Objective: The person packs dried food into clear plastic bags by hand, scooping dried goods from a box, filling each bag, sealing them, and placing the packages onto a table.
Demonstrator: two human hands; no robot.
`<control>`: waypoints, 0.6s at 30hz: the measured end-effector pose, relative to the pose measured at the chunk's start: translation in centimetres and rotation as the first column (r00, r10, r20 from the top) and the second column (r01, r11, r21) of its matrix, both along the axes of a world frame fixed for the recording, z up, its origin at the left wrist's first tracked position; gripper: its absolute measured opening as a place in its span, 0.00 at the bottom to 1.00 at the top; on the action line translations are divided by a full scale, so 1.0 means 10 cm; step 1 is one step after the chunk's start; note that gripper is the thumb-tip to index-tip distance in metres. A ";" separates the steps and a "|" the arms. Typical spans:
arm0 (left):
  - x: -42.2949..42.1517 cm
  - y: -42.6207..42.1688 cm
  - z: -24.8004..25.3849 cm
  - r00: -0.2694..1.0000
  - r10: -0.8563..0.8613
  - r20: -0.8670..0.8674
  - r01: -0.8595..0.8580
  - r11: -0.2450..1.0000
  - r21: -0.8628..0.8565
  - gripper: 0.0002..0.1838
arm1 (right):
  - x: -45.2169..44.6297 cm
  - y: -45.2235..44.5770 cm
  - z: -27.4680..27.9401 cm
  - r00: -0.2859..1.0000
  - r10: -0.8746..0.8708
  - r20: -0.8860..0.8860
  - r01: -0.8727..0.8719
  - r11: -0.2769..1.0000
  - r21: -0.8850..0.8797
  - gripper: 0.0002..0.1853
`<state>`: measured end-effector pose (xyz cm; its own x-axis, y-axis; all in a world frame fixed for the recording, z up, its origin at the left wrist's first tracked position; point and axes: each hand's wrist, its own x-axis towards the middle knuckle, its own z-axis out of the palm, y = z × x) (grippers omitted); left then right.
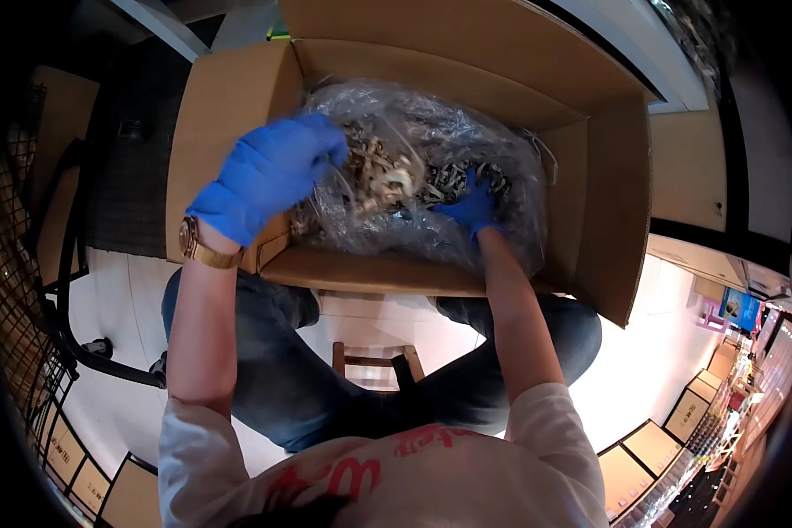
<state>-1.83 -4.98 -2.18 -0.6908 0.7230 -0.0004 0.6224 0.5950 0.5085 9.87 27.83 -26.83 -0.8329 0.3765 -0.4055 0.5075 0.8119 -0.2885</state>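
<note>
A clear plastic bag (387, 95) lines the cardboard box (370, 275) in front of me. Inside it lie dried-looking pieces, pale brown curled ones (383, 176) on the left and dark-and-white striped ones (449, 180) on the right. My left hand (277, 172), in a blue glove and slightly blurred, is raised over the box's left end beside the bag. Its fingers are curled together, and what they hold is hidden. My right hand (473, 207), also gloved in blue, reaches into the bag with fingers spread on the striped pieces.
The box stands between my knees, with its flaps (229, 150) folded outward. Under me is a small wooden stool (374, 359). A black wheeled frame (106, 361) and wire mesh (18, 290) stand at left. Wooden cabinets (691, 189) are at right.
</note>
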 end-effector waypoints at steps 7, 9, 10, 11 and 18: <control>0.08 0.18 -0.05 0.996 -0.079 0.038 0.076 0.994 0.079 0.07 | -0.19 -0.07 -0.14 0.985 -0.173 0.027 0.165 0.969 0.184 0.62; 0.09 0.17 -0.03 0.998 -0.054 0.009 0.053 0.995 0.085 0.07 | -0.25 0.20 -0.03 0.989 -0.139 0.042 0.140 0.990 -0.016 0.59; 0.08 0.17 -0.04 0.998 -0.057 0.006 0.057 0.995 0.084 0.07 | -0.29 0.33 -0.03 0.994 -0.097 0.042 0.104 0.971 -0.214 0.56; 0.07 0.15 -0.05 0.998 -0.061 -0.006 0.061 0.994 0.090 0.07 | -0.27 0.34 -0.09 0.995 -0.095 0.038 0.101 0.971 -0.216 0.56; 0.04 0.09 -0.07 1.000 -0.028 0.008 0.028 0.999 0.042 0.08 | -0.13 0.27 -0.18 0.994 0.056 -0.089 -0.057 0.998 -0.006 0.49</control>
